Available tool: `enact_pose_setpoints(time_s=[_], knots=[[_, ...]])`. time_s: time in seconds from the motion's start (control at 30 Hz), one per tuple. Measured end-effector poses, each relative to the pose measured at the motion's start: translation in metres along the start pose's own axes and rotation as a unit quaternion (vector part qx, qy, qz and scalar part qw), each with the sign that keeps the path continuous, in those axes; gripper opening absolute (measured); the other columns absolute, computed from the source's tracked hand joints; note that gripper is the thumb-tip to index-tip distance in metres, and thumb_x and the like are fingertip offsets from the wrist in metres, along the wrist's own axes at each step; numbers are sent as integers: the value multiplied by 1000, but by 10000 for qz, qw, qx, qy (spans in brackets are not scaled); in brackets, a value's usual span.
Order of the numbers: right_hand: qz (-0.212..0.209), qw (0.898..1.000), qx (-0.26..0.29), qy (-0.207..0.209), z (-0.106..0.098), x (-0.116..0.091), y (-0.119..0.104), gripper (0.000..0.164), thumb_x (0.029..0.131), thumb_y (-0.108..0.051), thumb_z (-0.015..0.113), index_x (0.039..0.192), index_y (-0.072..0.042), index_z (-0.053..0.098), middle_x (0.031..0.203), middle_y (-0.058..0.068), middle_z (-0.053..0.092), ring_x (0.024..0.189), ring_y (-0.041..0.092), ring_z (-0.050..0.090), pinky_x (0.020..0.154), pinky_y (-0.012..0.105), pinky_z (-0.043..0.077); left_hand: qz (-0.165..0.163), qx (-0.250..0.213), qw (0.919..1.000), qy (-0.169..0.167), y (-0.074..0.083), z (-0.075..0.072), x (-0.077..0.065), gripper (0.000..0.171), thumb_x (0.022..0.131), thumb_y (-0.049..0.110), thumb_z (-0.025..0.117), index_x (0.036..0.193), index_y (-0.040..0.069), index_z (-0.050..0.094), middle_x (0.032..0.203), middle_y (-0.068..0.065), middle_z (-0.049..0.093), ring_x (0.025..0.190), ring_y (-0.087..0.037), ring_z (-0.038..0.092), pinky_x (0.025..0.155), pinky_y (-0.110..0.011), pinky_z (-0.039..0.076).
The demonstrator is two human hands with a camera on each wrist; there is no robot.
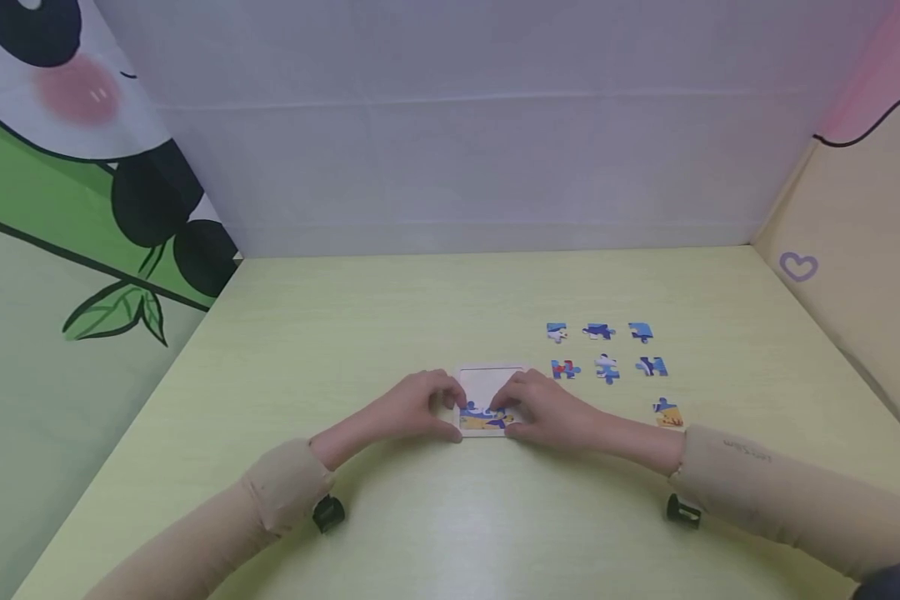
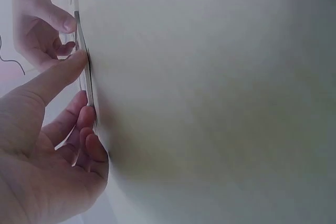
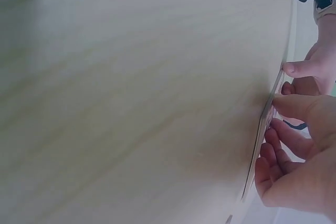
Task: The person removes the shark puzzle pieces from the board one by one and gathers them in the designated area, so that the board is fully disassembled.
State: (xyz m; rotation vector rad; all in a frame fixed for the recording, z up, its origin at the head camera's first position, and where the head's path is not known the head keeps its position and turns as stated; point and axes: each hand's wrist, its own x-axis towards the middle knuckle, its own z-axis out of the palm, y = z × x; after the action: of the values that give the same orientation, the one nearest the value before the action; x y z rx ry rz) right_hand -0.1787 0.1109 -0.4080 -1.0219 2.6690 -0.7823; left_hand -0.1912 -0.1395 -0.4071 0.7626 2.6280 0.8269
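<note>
A small white puzzle frame (image 1: 486, 385) lies on the table between both hands, its lower part filled with blue and yellow jigsaw pieces (image 1: 474, 417). My left hand (image 1: 422, 406) grips the frame's left side, thumb by the lower left corner and curled fingers higher up. Over the lower right part, my right hand (image 1: 551, 411) pinches a puzzle piece (image 1: 504, 417), largely covered by its fingers. From the left wrist, the left thumb (image 2: 65, 74) touches the frame's thin edge. The right thumb (image 3: 294, 106) meets that edge in the right wrist view.
Several loose jigsaw pieces lie in rows to the right, among them a blue one (image 1: 598, 332) and a red-and-blue one (image 1: 566, 369). A yellow piece (image 1: 667, 412) sits near the right forearm. A pale wall (image 1: 495, 183) stands behind the table (image 1: 345, 333).
</note>
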Motion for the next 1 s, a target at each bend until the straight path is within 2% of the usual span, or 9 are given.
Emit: enact_pose_setpoints(time_s=[0.13,0.37,0.57,0.7,0.8,1.0], knots=[[101,9999,39,-56,1,1,-1,33,85,-14,74,118,-12,70,116,1,68,111,18,54,101,40,45,-117,-251,9996,-16,3,0,-3,37,73,23,87,103,16,68,87,5,60,74,-12,49,66,-21,39],[68,9999,136,-64,1,2,1,35,86,-14,74,120,-14,67,117,-1,65,109,15,53,100,38,45,-111,-453,9989,56,1,3,-3,36,73,21,87,103,14,68,85,2,61,71,-10,50,64,-21,41],[-5,9989,425,-178,-3,5,1,32,84,-11,75,115,-12,68,106,-1,61,90,12,54,79,22,49,-185,-437,9988,80,-1,5,-3,35,72,22,87,101,16,68,84,4,61,70,-9,50,64,-20,41],[-24,9984,496,-257,-6,7,1,31,83,-9,76,112,-10,69,101,-1,62,83,12,54,72,19,48,-175,-482,9987,60,-2,5,-2,35,72,21,87,100,16,67,84,4,60,70,-10,49,64,-20,41],[16,9987,444,-233,-7,8,0,30,82,-9,76,111,-11,70,98,-2,64,83,12,54,71,20,47,-156,-484,9987,28,-3,5,-2,35,72,21,87,101,16,67,85,3,59,71,-11,49,64,-20,40],[73,9997,217,23,-4,5,2,30,83,-13,75,112,-13,71,104,-4,67,90,9,54,84,26,48,-80,-408,9991,-63,-6,5,1,36,74,24,86,103,17,66,87,3,58,74,-12,49,66,-21,40]])
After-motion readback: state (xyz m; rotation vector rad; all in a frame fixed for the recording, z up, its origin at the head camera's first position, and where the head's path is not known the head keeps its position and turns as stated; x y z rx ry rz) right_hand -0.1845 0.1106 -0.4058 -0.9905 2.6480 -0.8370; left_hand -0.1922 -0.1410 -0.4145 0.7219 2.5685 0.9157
